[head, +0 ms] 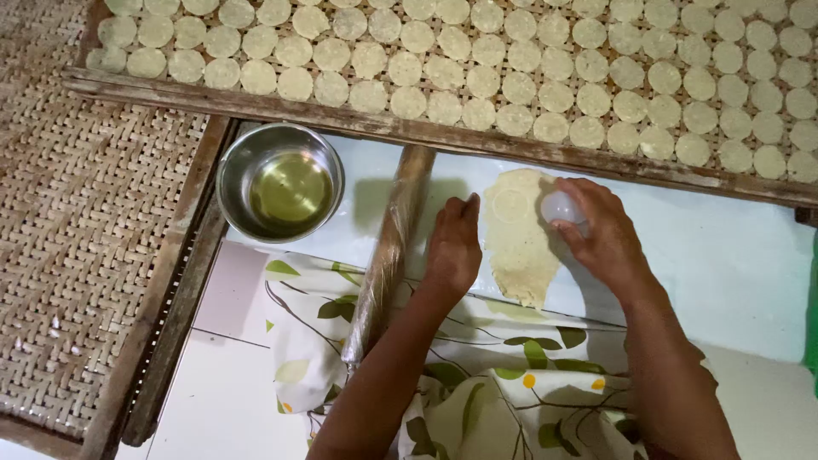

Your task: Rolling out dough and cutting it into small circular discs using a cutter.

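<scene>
The left hand (453, 247) is lying open and flat, steadying the dough (518, 238), while the right hand's (601, 234) grip is closing round a cup (560, 206) pressed onto it.

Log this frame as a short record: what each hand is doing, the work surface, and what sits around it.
left hand: flat on the white sheet, at the left edge of the rolled dough
right hand: holds a small round white cutter at the right edge of the dough
dough: thin pale sheet, one round outline pressed near its top
rolling pin: wrapped in plastic, lying left of the left hand
bowl: metal, holds yellowish oil
tray: wooden frame, rows of cut dough discs
mat: woven, far left
</scene>
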